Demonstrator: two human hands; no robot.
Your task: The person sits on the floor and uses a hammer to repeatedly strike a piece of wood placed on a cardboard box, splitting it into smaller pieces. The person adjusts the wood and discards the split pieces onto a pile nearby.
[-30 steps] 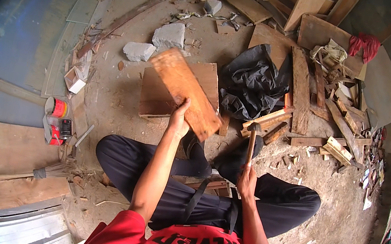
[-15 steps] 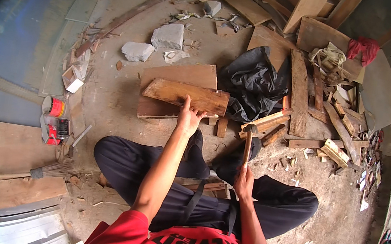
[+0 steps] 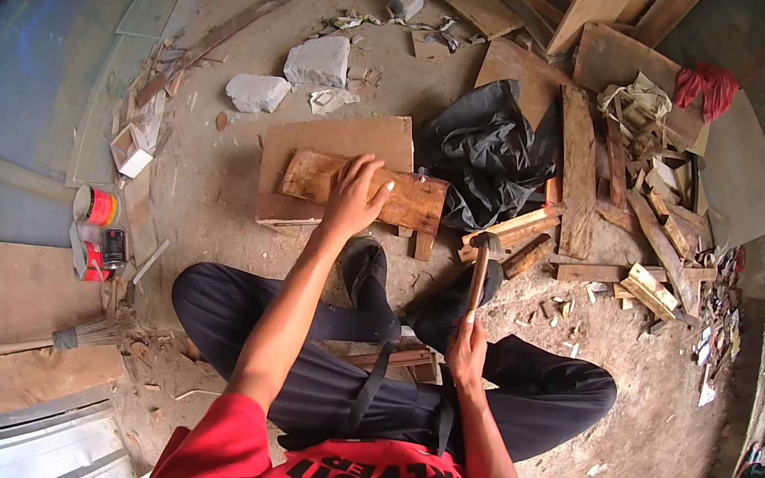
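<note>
The board (image 3: 365,190) lies flat under my left hand (image 3: 354,197), pressed down so it can't slide. My right hand (image 3: 467,351) grips the hammer (image 3: 479,273), ready.

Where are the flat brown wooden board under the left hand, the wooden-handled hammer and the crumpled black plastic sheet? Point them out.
flat brown wooden board (image 3: 413,201), head view, on its bare right end.
wooden-handled hammer (image 3: 477,278), head view, on the handle's middle.
crumpled black plastic sheet (image 3: 490,151), head view, on its middle folds.
</note>
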